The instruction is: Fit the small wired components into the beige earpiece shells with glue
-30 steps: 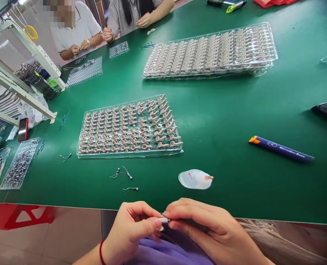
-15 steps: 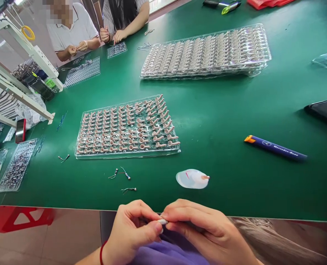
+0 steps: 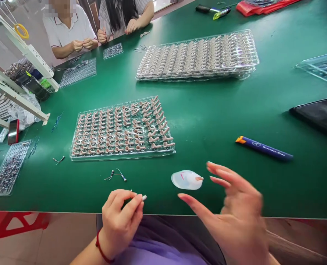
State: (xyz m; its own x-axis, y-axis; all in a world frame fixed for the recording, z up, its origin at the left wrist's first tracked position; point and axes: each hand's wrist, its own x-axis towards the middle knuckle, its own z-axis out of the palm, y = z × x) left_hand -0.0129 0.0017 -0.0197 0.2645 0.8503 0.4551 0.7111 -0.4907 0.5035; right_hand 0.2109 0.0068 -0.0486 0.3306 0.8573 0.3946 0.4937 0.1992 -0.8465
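My left hand is closed in a pinch near the table's front edge, with the tip of a small white piece poking out between thumb and fingers. What else the fingers cover is hidden. To the right, my right hand is open, thumb and fingers spread wide, and holds nothing. Just beyond its fingertips lies a translucent white cap-shaped pad with a small pinkish-beige part on it. Small wired components lie on the table beyond my left hand.
A clear tray of beige earbud-like shells sits mid-table. Behind it are stacked filled trays. A blue box cutter and a black phone-like slab lie right. A parts tray stands left. Two people work across the table.
My hands have come apart. The right one let go of the small white piece, opened and moved right toward the pad; the left one keeps the piece and shifted slightly left and up.
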